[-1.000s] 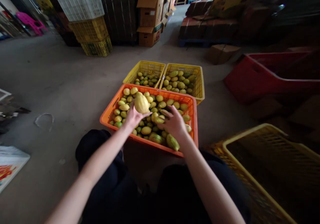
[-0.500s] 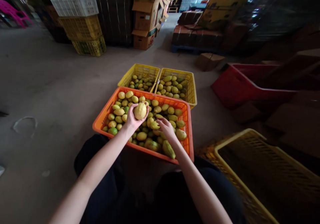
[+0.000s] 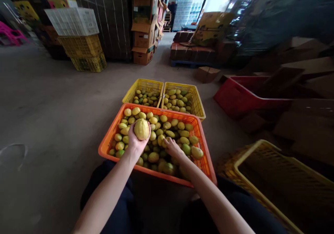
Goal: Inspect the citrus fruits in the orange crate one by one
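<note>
My left hand (image 3: 135, 140) holds a large pale yellow fruit (image 3: 141, 129) above the left part of an orange crate (image 3: 106, 142). The crate is full of yellow and green fruits. Among them, right of centre, my right hand (image 3: 172, 147) reaches down with its fingertips on a yellowish fruit (image 3: 161, 140); whether it grips that fruit is too small to tell. A pale oval fruit (image 3: 197, 152) lies near the crate's right side. Behind the crate stand two yellow crates, a left one (image 3: 130, 90) and a right one (image 3: 199, 102), both with similar fruits inside.
A yellow crate (image 3: 245, 157) stands at the lower right, with a red bin (image 3: 232, 96) beyond it. Cardboard boxes (image 3: 207, 74) lie around the right and back. Stacked white (image 3: 75, 21) and yellow crates (image 3: 80, 46) stand at the back left.
The large fruit in my left hand appears slightly left and lower. My right hand has moved down among the fruits, and the green-yellow fruit at its fingertips is no longer seen there. The view has tilted up.
</note>
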{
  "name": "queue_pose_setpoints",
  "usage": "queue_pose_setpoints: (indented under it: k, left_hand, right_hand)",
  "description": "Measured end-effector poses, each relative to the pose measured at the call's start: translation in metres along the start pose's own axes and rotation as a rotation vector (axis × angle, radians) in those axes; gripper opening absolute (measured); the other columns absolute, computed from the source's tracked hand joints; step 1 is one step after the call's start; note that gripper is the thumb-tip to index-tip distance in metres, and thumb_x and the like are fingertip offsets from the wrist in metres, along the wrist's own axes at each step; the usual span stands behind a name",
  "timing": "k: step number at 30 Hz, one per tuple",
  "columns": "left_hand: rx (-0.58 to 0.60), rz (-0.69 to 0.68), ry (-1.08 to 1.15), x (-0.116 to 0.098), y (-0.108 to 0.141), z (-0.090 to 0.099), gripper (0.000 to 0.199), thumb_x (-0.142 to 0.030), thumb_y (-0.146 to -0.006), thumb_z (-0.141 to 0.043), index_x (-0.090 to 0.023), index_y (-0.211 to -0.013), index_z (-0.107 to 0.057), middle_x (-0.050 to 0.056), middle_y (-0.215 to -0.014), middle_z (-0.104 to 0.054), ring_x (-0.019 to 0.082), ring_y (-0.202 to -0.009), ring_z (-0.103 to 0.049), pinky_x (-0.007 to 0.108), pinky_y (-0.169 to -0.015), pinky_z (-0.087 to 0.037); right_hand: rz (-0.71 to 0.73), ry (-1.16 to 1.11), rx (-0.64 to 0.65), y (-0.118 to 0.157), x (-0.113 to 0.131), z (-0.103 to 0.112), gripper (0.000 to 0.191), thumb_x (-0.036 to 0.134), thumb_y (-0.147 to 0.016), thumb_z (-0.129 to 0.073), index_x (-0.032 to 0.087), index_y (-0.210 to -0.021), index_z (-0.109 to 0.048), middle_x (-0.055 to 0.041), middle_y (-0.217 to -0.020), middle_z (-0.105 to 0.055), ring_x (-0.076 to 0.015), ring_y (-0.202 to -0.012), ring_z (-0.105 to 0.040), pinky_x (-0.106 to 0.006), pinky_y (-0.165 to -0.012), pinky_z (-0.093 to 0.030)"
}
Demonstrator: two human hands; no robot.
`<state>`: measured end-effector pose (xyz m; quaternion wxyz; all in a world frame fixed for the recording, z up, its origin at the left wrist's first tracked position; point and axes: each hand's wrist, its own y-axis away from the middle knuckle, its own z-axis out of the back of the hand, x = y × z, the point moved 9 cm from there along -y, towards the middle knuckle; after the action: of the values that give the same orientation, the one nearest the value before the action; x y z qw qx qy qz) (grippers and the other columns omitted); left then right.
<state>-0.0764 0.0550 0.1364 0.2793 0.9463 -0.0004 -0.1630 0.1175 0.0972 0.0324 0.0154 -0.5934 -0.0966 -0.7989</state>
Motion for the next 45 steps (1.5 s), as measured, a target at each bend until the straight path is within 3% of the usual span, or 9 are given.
queue_pose_setpoints:
  k: [1, 5, 10, 15, 24, 31, 35, 40, 45]
  left_hand:
    - [0.000, 0.003, 0.048, -0.001, -0.001, -0.001, 0.024, -0.026, -0.088, -0.046, -0.024, -0.104, -0.064, 0.005, -0.082, -0.071, 0.018, -0.079, -0.070, 0.029, -0.068, -0.059]
    - [0.007, -0.045, 0.150, -0.009, -0.002, -0.003, 0.023, -0.022, -0.086, -0.045, -0.021, -0.097, -0.066, 0.005, -0.072, -0.069, 0.017, -0.069, -0.069, 0.027, -0.062, -0.058]
    - [0.093, -0.088, 0.105, -0.006, 0.004, -0.018, 0.023, -0.021, -0.085, -0.044, -0.019, -0.086, -0.066, 0.004, -0.070, -0.069, 0.015, -0.069, -0.067, 0.025, -0.065, -0.056]
    - [0.240, -0.145, 0.004, 0.014, 0.021, -0.032, 0.024, -0.020, -0.081, -0.046, -0.014, -0.068, -0.065, 0.006, -0.067, -0.067, 0.015, -0.067, -0.065, 0.025, -0.068, -0.054]
    - [0.626, -0.363, -0.454, 0.032, 0.043, -0.053, 0.030, -0.029, -0.077, -0.051, -0.016, -0.057, -0.070, 0.008, -0.065, -0.067, 0.020, -0.073, -0.064, 0.036, -0.084, -0.050]
    - [0.649, -0.281, -0.515, 0.040, 0.047, -0.061, 0.040, -0.032, -0.079, -0.051, -0.019, -0.042, -0.061, 0.006, -0.048, -0.056, 0.019, -0.062, -0.058, 0.043, -0.085, -0.049]
    - [0.586, -0.153, -0.404, 0.051, 0.041, -0.061, 0.038, -0.030, -0.081, -0.052, -0.017, -0.046, -0.060, 0.004, -0.050, -0.056, 0.017, -0.063, -0.059, 0.039, -0.081, -0.051]
    - [0.245, 0.114, -0.147, 0.073, 0.019, -0.037, 0.013, -0.021, -0.080, -0.055, -0.016, -0.075, -0.067, 0.002, -0.072, -0.068, 0.013, -0.065, -0.064, 0.028, -0.074, -0.053]
    - [-0.009, 0.208, -0.196, 0.087, 0.012, -0.009, 0.022, -0.034, -0.082, -0.055, -0.015, -0.092, -0.063, 0.005, -0.075, -0.067, 0.020, -0.071, -0.067, 0.032, -0.068, -0.055]
  right_hand:
    - [0.021, 0.112, -0.010, -0.002, 0.003, 0.001, 0.032, 0.010, -0.053, -0.078, 0.021, -0.079, -0.065, -0.0058, -0.091, -0.063, -0.0311, -0.102, -0.055, -0.040, -0.091, -0.042]
    - [0.001, 0.114, -0.031, -0.006, 0.025, 0.008, 0.034, 0.016, -0.050, -0.083, 0.021, -0.079, -0.065, -0.0040, -0.083, -0.063, -0.0297, -0.093, -0.060, -0.040, -0.086, -0.045]
    - [0.013, -0.102, 0.057, 0.016, 0.098, 0.013, 0.044, 0.038, -0.063, -0.079, 0.024, -0.103, -0.066, -0.0027, -0.090, -0.070, -0.0239, -0.086, -0.065, -0.036, -0.075, -0.054]
    - [0.240, -0.280, 0.008, 0.061, 0.158, 0.018, 0.045, 0.044, -0.069, -0.076, 0.023, -0.107, -0.064, -0.0022, -0.097, -0.070, -0.0212, -0.090, -0.064, -0.033, -0.080, -0.055]
    - [0.737, 0.074, -0.171, 0.103, 0.175, 0.034, 0.049, 0.033, -0.063, -0.084, 0.024, -0.104, -0.058, -0.0041, -0.099, -0.067, -0.0228, -0.091, -0.065, -0.036, -0.084, -0.052]
    - [0.896, 0.171, -0.177, 0.128, 0.188, 0.035, 0.052, 0.036, -0.065, -0.084, 0.024, -0.108, -0.056, -0.0058, -0.098, -0.068, -0.0230, -0.088, -0.067, -0.035, -0.079, -0.055]
    - [0.759, 0.068, -0.195, 0.119, 0.182, 0.041, 0.050, 0.032, -0.062, -0.085, 0.024, -0.103, -0.057, -0.0040, -0.097, -0.068, -0.0218, -0.086, -0.065, -0.035, -0.080, -0.054]
    - [0.239, -0.293, -0.182, 0.089, 0.141, 0.041, 0.047, 0.041, -0.067, -0.078, 0.025, -0.106, -0.057, 0.0004, -0.089, -0.067, -0.0179, -0.077, -0.063, -0.029, -0.066, -0.054]
    - [-0.213, -0.658, -0.127, 0.077, 0.099, 0.020, 0.031, 0.040, -0.073, -0.070, 0.027, -0.099, -0.058, 0.0023, -0.084, -0.066, -0.0155, -0.063, -0.061, -0.022, -0.042, -0.047]
